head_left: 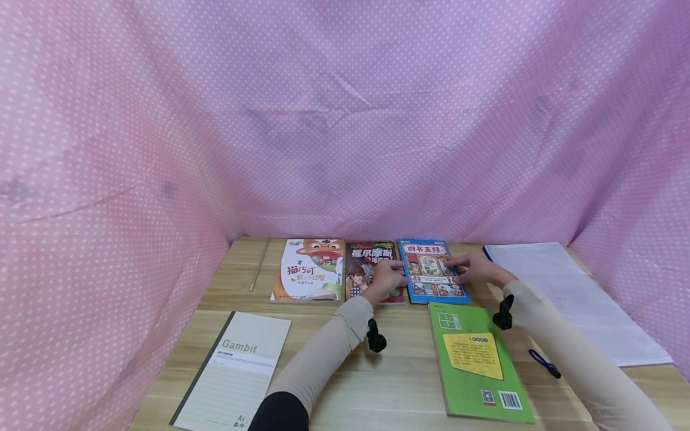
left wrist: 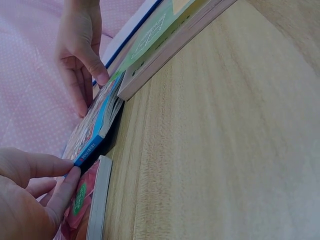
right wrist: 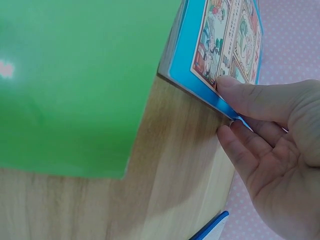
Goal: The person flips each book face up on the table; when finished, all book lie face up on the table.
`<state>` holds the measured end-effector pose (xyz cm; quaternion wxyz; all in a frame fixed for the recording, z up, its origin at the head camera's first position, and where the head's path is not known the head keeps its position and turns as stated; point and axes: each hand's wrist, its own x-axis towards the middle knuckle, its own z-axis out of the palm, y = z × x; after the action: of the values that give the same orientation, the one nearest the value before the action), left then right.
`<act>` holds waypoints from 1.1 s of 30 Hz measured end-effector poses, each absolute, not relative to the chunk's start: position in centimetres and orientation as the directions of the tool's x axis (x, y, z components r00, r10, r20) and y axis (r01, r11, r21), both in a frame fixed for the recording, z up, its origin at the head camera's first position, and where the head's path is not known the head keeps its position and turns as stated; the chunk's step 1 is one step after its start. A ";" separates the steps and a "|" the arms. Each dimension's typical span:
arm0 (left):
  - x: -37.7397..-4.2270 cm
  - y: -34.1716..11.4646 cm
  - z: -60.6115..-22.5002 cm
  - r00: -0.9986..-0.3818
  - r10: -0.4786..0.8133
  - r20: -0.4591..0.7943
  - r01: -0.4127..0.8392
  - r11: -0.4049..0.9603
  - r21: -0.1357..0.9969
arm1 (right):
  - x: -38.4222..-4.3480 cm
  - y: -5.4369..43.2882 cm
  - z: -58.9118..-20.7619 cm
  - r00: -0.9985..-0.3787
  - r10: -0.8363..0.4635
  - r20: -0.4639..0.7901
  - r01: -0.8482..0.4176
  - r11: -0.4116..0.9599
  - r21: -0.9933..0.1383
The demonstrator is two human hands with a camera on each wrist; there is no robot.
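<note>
A blue-bordered comic-style book [head_left: 423, 291] lies face up at the back of the table, between my two hands. With thumb and fingertips, my left hand [head_left: 386, 279] pinches its spine edge, reaching over the dark-covered book [head_left: 358, 254] beside it. On the opposite edge, my right hand [head_left: 477, 269] has its thumb on the cover and its fingers at the underside, as the right wrist view shows. The blue book [left wrist: 103, 117] appears slightly raised, with a dark gap under its near side in the left wrist view. Part of the dark book's cover is hidden by my left hand.
A white book with a cartoon cat [head_left: 307, 272] stands in the same row, left. Nearer are a Gambit notebook [head_left: 237, 365] and a green book [head_left: 469, 323]. A pencil [head_left: 260, 266], a white sheeted pad [head_left: 571, 299] and a dark loop [head_left: 544, 363] lie around; pink curtain surrounds the table.
</note>
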<state>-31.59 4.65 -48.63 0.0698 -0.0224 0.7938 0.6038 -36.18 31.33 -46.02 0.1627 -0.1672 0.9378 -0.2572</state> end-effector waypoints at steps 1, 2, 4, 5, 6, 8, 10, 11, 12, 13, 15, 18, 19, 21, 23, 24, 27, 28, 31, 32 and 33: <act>-31.6 4.7 -48.6 -0.989 0.047 -0.140 -0.122 0.268 0.956 | -36.2 31.3 -46.0 -0.891 -0.397 -0.221 -0.228 0.811 -0.538; -31.6 4.7 -48.6 -0.989 0.045 -0.141 -0.125 0.266 0.956 | -36.2 31.3 -46.0 -0.890 -0.397 -0.222 -0.227 0.811 -0.539; -31.6 4.7 -48.6 -0.989 0.041 -0.143 -0.127 0.265 0.956 | -36.2 31.4 -45.9 -0.890 -0.400 -0.220 -0.231 0.810 -0.539; -31.6 4.7 -48.6 -0.989 0.039 -0.143 -0.128 0.263 0.956 | -36.2 31.3 -45.9 -0.891 -0.397 -0.220 -0.227 0.810 -0.541; -31.6 4.7 -48.6 -0.989 0.039 -0.140 -0.125 0.263 0.957 | -36.2 31.4 -45.9 -0.890 -0.399 -0.219 -0.230 0.809 -0.540; -31.6 4.7 -48.6 -0.990 0.039 -0.134 -0.119 0.267 0.956 | -36.2 31.4 -45.8 -0.889 -0.404 -0.215 -0.237 0.809 -0.538; -31.6 4.7 -48.7 -0.991 0.042 -0.129 -0.113 0.264 0.958 | -36.2 31.4 -45.8 -0.889 -0.404 -0.214 -0.236 0.806 -0.542; -31.6 4.6 -48.7 -0.991 0.045 -0.127 -0.111 0.262 0.959 | -36.1 31.4 -45.8 -0.890 -0.401 -0.216 -0.230 0.804 -0.548; -31.6 4.6 -48.7 -0.991 0.047 -0.125 -0.109 0.259 0.960 | -36.2 31.5 -45.8 -0.888 -0.406 -0.215 -0.234 0.802 -0.549; -31.6 4.6 -48.7 -0.991 0.050 -0.128 -0.111 0.252 0.961 | -36.2 31.5 -45.9 -0.888 -0.406 -0.216 -0.232 0.801 -0.552; -31.6 4.6 -48.7 -0.990 0.056 -0.130 -0.113 0.239 0.964 | -36.2 31.5 -46.0 -0.888 -0.407 -0.216 -0.230 0.798 -0.557; -31.5 4.6 -48.8 -0.990 0.059 -0.126 -0.109 0.236 0.966 | -36.3 31.5 -46.2 -0.889 -0.402 -0.220 -0.224 0.800 -0.557; -31.5 4.6 -48.8 -0.991 0.058 -0.123 -0.106 0.236 0.966 | -36.3 31.4 -46.2 -0.889 -0.399 -0.223 -0.220 0.801 -0.558; -31.5 4.5 -48.7 -0.991 0.057 -0.119 -0.103 0.233 0.967 | -36.3 31.4 -46.3 -0.891 -0.394 -0.225 -0.214 0.803 -0.557; -31.5 4.5 -48.7 -0.992 0.057 -0.117 -0.101 0.230 0.968 | -36.4 31.4 -46.4 -0.891 -0.396 -0.223 -0.218 0.803 -0.555; -31.5 4.4 -48.7 -0.992 0.057 -0.117 -0.101 0.229 0.968 | -36.5 31.5 -46.5 -0.890 -0.397 -0.223 -0.219 0.802 -0.555; -31.4 4.3 -48.7 -0.991 0.066 -0.120 -0.103 0.222 0.970 | -36.6 31.5 -46.5 -0.892 -0.395 -0.221 -0.220 0.804 -0.552; -31.4 4.3 -48.7 -0.990 0.069 -0.120 -0.102 0.219 0.970 | -36.6 31.5 -46.5 -0.891 -0.398 -0.220 -0.223 0.804 -0.551; -31.4 4.2 -48.8 -0.990 0.077 -0.118 -0.101 0.199 0.975 | -36.5 31.6 -46.4 -0.890 -0.404 -0.213 -0.234 0.803 -0.548; -31.4 4.2 -48.8 -0.991 0.076 -0.114 -0.097 0.197 0.976 | -36.5 31.6 -46.4 -0.889 -0.407 -0.209 -0.238 0.801 -0.549; -31.4 4.3 -48.8 -0.991 0.077 -0.112 -0.095 0.191 0.977 | -36.4 31.6 -46.3 -0.887 -0.416 -0.203 -0.249 0.799 -0.547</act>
<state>-31.37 4.25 -48.80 0.0676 -0.0059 0.7687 0.6360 -36.44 31.58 -46.31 0.1586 -0.1777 0.9351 -0.2625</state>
